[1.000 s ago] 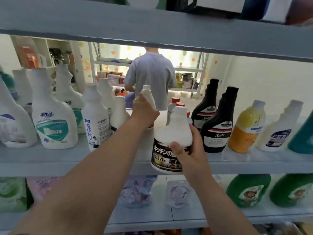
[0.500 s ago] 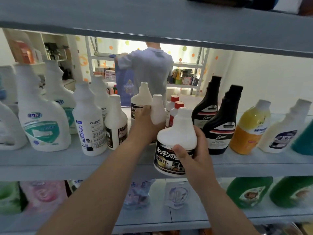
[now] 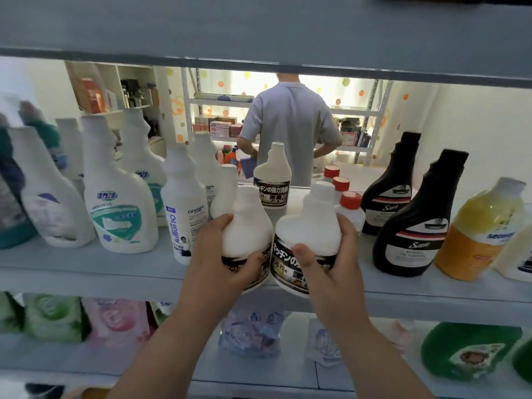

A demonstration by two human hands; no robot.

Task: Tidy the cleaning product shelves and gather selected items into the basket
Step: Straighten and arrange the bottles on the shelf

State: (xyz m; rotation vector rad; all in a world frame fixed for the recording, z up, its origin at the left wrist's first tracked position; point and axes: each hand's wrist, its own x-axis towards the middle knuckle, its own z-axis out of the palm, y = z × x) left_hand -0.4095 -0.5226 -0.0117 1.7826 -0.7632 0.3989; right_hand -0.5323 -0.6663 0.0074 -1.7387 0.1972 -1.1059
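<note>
My left hand (image 3: pixel 221 254) grips a white kitchen-cleaner bottle (image 3: pixel 249 223) with a dark label, held at the front edge of the grey middle shelf (image 3: pixel 86 272). My right hand (image 3: pixel 328 260) grips a second, matching white bottle (image 3: pixel 312 228) right beside it; the two bottles touch. A third bottle of the same kind (image 3: pixel 273 180) stands farther back on the shelf. No basket is in view.
White spray bottles (image 3: pixel 115 197) and an Oil energy bottle (image 3: pixel 182 208) stand to the left. Red-capped bottles (image 3: pixel 349 205), two black Sam bottles (image 3: pixel 417 223) and a yellow bottle (image 3: pixel 483 228) stand to the right. Pouches (image 3: pixel 115 321) and green bottles (image 3: pixel 469 349) fill the lower shelf. A person (image 3: pixel 290 122) stands behind.
My left hand has drawn a white bottle from the back of the shelf forward to the front edge, beside the bottle in my right hand. The right hand has barely moved.
</note>
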